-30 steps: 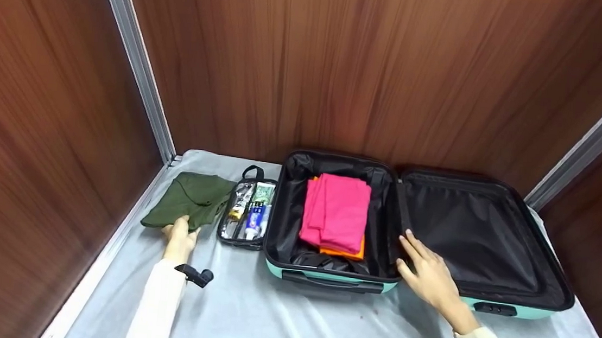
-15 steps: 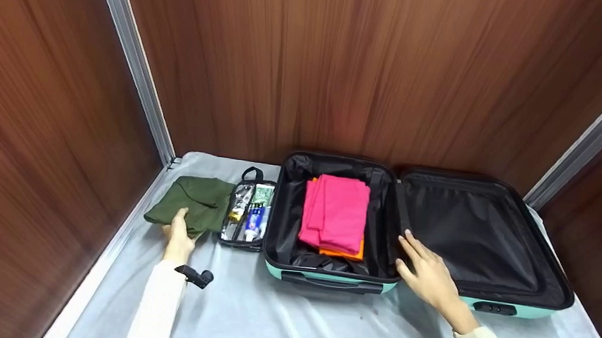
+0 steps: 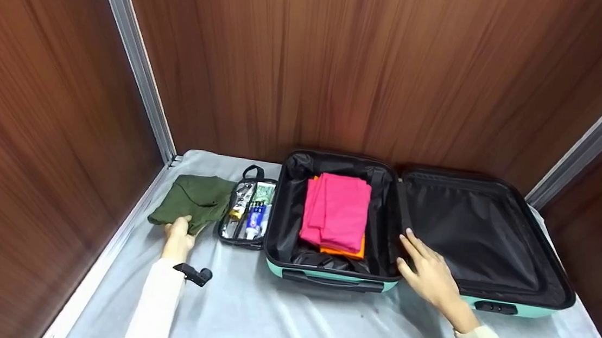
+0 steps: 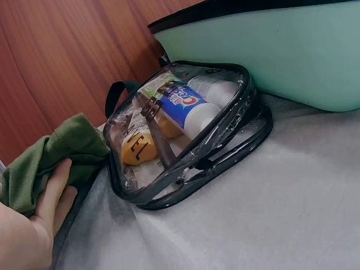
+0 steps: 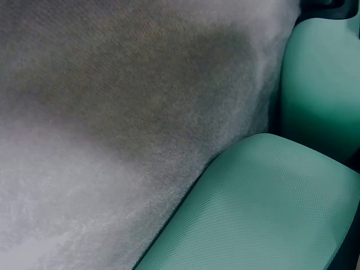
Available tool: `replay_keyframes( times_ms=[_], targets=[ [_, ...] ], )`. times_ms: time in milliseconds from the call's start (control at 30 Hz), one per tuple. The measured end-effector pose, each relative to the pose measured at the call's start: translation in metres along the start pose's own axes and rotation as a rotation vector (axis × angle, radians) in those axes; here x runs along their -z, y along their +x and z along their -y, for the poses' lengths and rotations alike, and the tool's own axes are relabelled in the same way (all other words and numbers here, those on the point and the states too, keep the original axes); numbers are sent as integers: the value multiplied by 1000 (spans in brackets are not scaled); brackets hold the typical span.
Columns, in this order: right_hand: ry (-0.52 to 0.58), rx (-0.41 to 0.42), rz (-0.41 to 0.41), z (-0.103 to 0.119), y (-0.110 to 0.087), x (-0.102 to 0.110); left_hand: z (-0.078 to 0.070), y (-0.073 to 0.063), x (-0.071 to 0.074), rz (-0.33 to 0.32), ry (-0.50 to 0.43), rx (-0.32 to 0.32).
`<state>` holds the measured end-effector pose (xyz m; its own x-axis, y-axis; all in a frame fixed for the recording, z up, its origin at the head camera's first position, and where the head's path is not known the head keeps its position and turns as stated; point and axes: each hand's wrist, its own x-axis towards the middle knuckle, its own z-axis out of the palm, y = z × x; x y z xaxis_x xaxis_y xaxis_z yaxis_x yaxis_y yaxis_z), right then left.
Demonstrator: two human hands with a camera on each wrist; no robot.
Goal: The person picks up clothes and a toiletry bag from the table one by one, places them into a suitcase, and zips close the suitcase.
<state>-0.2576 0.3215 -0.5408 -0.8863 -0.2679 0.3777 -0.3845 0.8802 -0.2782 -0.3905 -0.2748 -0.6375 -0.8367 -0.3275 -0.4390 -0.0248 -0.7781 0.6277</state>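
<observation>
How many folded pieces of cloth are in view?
3: a dark-green folded cloth, held by the left hand; a bright-pink folded cloth, inside the open mint-green hard-shell suitcase; an orange folded cloth, mostly covered by the pink one. More may be hidden beneath.

The folded garment [image 3: 194, 198] lies to the left, its near edge in my left hand [image 3: 179, 241]. Right of it sits the pouch [image 3: 240, 242], a tube [image 3: 254, 219] inside, then the suitcase's left half [image 3: 287, 233] with stacked cloths [image 3: 339, 213] in it. My right hand [image 3: 429, 274] is between that and the right half [image 3: 477, 244]; a wall [image 3: 337, 68] stands behind.
</observation>
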Motion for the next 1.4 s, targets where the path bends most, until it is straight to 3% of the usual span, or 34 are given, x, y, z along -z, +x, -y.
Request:
replay_keyframes(
  times_ms=[167,200,233,367,433,467,600,867,1033,1400],
  targets=[
    [1,-3,0,1,1,-1,-13,-60,-39,-46,62,-39],
    [2,-4,4,1,1,-1,-14,-65,-43,-50,49,-53],
    [3,-5,9,1,2,-1,-9,-54,-38,-32,3,-91],
    [3,-7,13,2,2,-1,-13,-67,-48,-19,-75,-117],
    [3,-6,9,3,2,-1,-17,-76,-54,-20,-65,-120],
    [3,-5,6,3,2,-1,-23,-92,-64,-57,-9,-105],
    [2,-3,9,3,2,0,-30,-110,-73,-51,38,-104],
    [2,-9,19,2,2,1,-38,-120,-86,-49,45,-111],
    [2,-4,17,2,2,1,-41,-123,-97,-67,1,-137],
    [-2,5,9,1,1,2,-53,-134,-121,0,-72,-141]
  ],
)
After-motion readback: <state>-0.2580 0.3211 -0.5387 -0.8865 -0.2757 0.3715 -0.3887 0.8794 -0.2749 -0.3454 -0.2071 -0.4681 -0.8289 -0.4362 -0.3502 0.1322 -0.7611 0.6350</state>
